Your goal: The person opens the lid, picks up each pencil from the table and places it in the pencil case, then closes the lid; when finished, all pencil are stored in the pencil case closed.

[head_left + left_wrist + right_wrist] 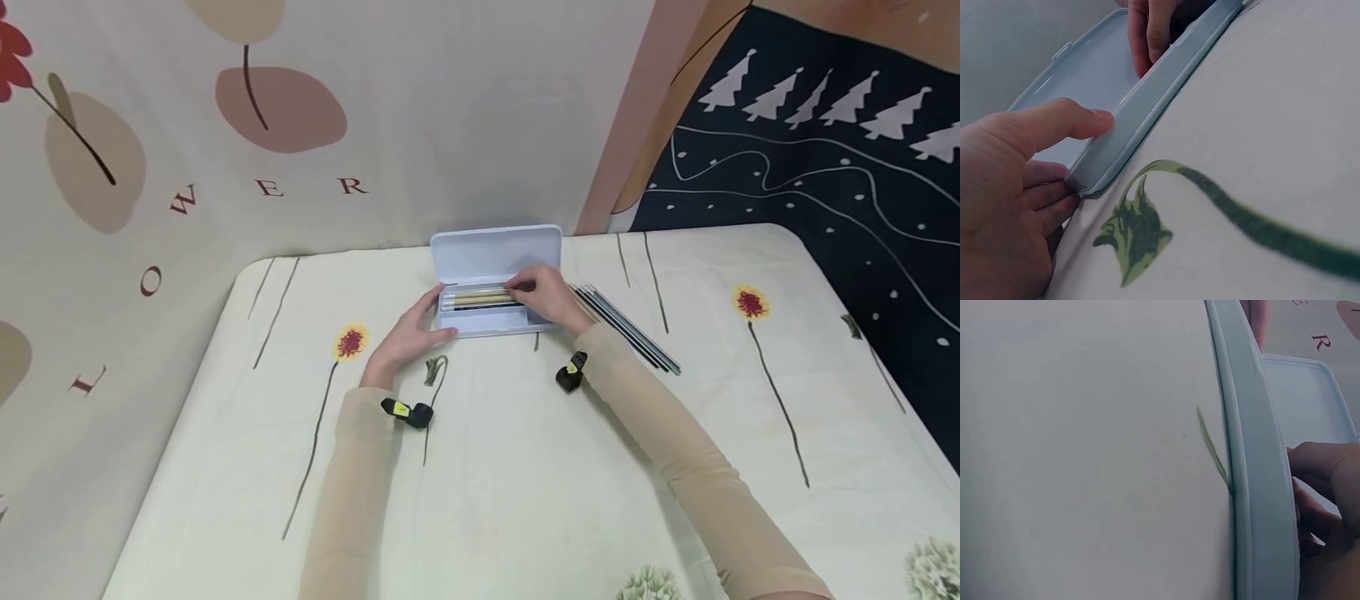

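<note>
A pale blue pencil case (487, 333) lies on the cloth, its lid (498, 254) raised at the back. Several pencils (472, 302) lie side by side within, some yellowish and one dark. At the case's left end is my left hand (408, 333). Its thumb (1088, 122) presses the front wall and the other fingers wrap the corner, gripping the case. My right hand (551, 296) reaches over the case's right half, with curled fingers pinching the right end of a pencil. In both wrist views the case wall hides those fingertips.
More pencils (626, 327) lie in a slanted bundle right of the case, beside the right forearm. Behind the table hangs a pale printed cloth (450, 125); a dark cloth with white trees (810, 167) is at the right. The tablecloth (510, 483) has printed flowers.
</note>
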### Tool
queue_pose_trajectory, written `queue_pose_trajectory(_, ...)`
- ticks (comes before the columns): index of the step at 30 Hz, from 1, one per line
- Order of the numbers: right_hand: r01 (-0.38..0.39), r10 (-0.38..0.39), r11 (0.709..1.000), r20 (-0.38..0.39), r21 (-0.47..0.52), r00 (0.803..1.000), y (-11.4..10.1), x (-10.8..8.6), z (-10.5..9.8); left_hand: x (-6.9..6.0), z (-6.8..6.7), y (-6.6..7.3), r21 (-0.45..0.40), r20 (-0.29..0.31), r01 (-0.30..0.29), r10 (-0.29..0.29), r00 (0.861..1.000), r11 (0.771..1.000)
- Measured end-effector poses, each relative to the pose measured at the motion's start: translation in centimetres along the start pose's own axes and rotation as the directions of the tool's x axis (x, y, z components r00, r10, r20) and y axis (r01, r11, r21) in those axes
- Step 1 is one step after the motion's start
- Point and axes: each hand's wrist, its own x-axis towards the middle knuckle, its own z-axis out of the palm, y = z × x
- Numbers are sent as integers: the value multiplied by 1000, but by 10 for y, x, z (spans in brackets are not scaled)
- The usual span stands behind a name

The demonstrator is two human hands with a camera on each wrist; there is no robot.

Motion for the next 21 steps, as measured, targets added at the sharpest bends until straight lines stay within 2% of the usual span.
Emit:
queue_pose_trajectory(6, -3, 4, 999, -18, 50, 1000, -1, -7, -6, 0, 0, 0, 6, 1, 2, -2, 1000, 1000)
queue_pose_trajectory(15, -15, 22, 995, -71, 102, 997, 4, -26, -24, 1, -2, 0, -4, -6, -50, 50, 999, 999)
queue_pose_trajectory(21, -61, 72, 991, -90, 122, 993, 14, -38, -42, 1, -1, 0, -5, 5, -33, 33, 999, 999)
